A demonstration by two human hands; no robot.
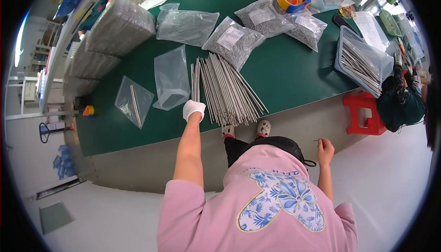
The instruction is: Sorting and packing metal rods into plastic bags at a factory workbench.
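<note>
My left hand (194,110), in a white glove, is closed around the near ends of a few thin metal rods (195,79) on the green table. Just right of them a large fanned pile of similar rods (229,91) lies with its near ends at the table edge. Out to the right, beyond the table's front edge, my bare right hand (325,151) pinches a thin, dark, short piece (316,140) too small to make out. An open clear plastic bag (172,77) lies left of my gloved hand. Farther left, a smaller clear bag (133,100) has a few rods in it.
Sealed bags of small metal parts (234,43) lie behind the pile, with tape rolls (291,0) on top. A blue basket of rods (360,63) stands at the right edge. Wrapped stacks (119,24) rise at the back left. A red stool (363,114) stands right.
</note>
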